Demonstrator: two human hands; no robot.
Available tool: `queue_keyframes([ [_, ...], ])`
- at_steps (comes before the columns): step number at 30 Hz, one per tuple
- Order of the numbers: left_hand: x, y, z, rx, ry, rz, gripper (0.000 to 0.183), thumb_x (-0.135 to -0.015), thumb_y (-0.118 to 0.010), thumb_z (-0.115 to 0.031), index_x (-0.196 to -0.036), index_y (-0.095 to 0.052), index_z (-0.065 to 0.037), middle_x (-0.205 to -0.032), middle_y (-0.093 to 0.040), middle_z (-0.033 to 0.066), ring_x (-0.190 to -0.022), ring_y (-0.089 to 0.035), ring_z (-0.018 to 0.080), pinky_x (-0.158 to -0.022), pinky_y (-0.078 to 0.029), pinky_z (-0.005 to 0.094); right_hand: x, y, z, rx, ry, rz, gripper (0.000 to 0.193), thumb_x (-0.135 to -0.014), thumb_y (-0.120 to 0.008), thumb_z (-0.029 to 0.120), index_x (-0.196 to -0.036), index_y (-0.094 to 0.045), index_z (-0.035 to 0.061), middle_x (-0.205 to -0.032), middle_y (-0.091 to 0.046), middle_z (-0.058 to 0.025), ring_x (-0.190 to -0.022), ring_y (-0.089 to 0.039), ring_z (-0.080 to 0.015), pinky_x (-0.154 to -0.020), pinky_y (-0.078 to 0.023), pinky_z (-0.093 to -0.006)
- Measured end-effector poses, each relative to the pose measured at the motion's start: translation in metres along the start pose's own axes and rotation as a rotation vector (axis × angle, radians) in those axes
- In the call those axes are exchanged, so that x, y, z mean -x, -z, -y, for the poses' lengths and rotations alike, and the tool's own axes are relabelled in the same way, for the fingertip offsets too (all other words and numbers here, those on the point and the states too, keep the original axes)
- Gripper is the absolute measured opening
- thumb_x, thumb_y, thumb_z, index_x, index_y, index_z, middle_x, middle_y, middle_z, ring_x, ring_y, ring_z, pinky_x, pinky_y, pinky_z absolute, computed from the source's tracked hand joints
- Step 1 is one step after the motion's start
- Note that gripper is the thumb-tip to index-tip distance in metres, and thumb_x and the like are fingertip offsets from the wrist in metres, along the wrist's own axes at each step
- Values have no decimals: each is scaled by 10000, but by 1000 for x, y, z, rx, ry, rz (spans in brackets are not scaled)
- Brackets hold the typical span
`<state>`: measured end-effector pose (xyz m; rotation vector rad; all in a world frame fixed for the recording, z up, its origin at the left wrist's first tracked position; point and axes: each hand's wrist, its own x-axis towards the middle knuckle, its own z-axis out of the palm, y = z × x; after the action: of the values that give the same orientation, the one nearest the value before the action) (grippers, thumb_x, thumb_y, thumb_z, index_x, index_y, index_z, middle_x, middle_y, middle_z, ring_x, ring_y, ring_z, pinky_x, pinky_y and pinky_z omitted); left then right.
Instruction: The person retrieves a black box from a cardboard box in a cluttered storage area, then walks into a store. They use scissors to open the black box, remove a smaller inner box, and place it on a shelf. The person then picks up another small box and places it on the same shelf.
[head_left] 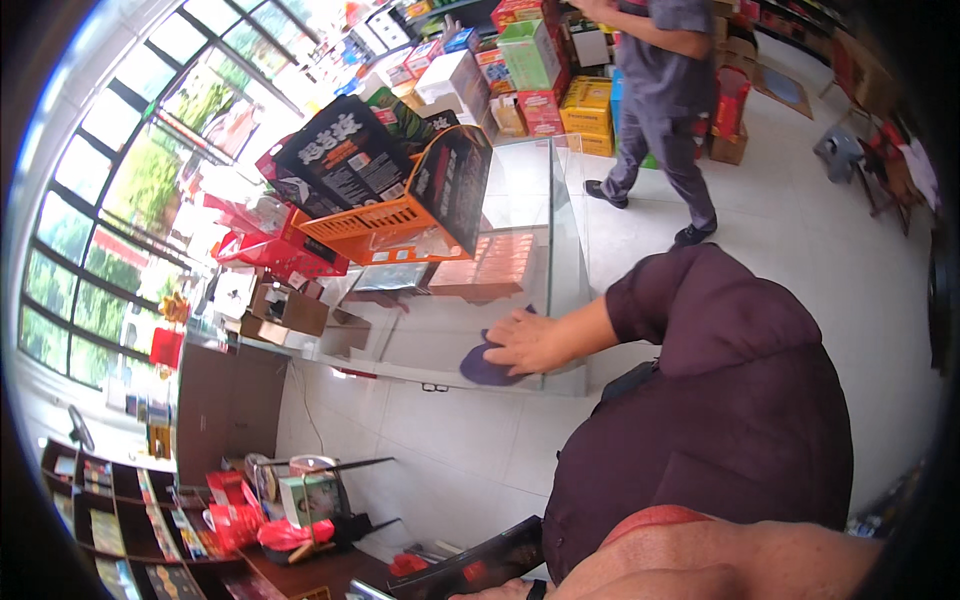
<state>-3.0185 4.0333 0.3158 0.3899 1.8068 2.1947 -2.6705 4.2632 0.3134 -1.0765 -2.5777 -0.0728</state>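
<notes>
My right hand (pixel 524 341) lies over a folded purple cloth (pixel 488 366), fingers spread, pressing it onto the glass top of a display case (pixel 440 335) near its corner. Only part of my left hand (pixel 495 594) shows at the lower edge, with a dark band at the wrist; its fingers are cut off. Beside it is a black box-like object (pixel 470 562). On the glass stands an orange plastic basket (pixel 370 228) holding large black packages (pixel 340 155). Rows of small orange packs (pixel 487 264) show through the glass.
Red baskets (pixel 275 255) and an open cardboard box (pixel 288 310) stand beyond the orange basket. Dark shelves (pixel 125 510) with small goods are at lower left. A person in grey (pixel 665 100) stands on the tiled floor near stacked cartons (pixel 535 70). A grey stool (pixel 838 152) is farther right.
</notes>
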Motion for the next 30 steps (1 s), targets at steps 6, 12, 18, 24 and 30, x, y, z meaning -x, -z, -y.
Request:
queue_keyframes([
  [6, -144, 4, 2, 12, 93, 114, 719, -959, -431, -550, -1415, -337, -3, -1471, -329, 133, -1324, -343, 256, -1119, -247, 396, -19, 6, 52, -24, -383, 88, 521, -830, -652, 417, -1212, -493, 101, -1118, -463, -172, -1068, -482, -353, -873, -410, -440],
  [12, -243, 15, 27, 85, 231, 212, 751, -965, -389, -574, -1467, -277, -26, -1529, -260, 120, -1392, -267, 261, -1159, -180, 404, -78, -21, 102, 107, -497, 132, 477, -794, -700, 304, -1178, -502, 101, -1057, -474, -186, -969, -530, -362, -761, -493, -454],
  [18, -302, 14, 56, 131, 413, 273, 851, -939, -349, -656, -1512, -162, -56, -1564, -172, 110, -1414, -219, 260, -1157, -184, 412, -181, -70, 150, -294, -412, 607, 334, -817, -666, 255, -1115, -590, 126, -1099, -543, -171, -1015, -600, -355, -801, -509, -464],
  [24, -393, 44, 81, 24, 286, -63, 723, -953, -296, -641, -1329, -417, -36, -1307, -456, 137, -1100, -518, 254, -912, -464, 384, -325, -164, 177, -393, -188, 686, 403, -794, -675, 261, -1176, -597, 159, -1129, -567, -147, -1016, -609, -345, -794, -518, -461],
  [30, -444, 57, 70, 434, 359, 273, 569, -907, -442, -629, -642, -555, -138, -587, -543, 40, -535, -543, 181, -532, -504, 367, -490, -240, 182, -559, 31, 726, 413, -785, -687, 301, -1158, -608, 142, -1090, -583, -156, -989, -611, -348, -803, -512, -454],
])
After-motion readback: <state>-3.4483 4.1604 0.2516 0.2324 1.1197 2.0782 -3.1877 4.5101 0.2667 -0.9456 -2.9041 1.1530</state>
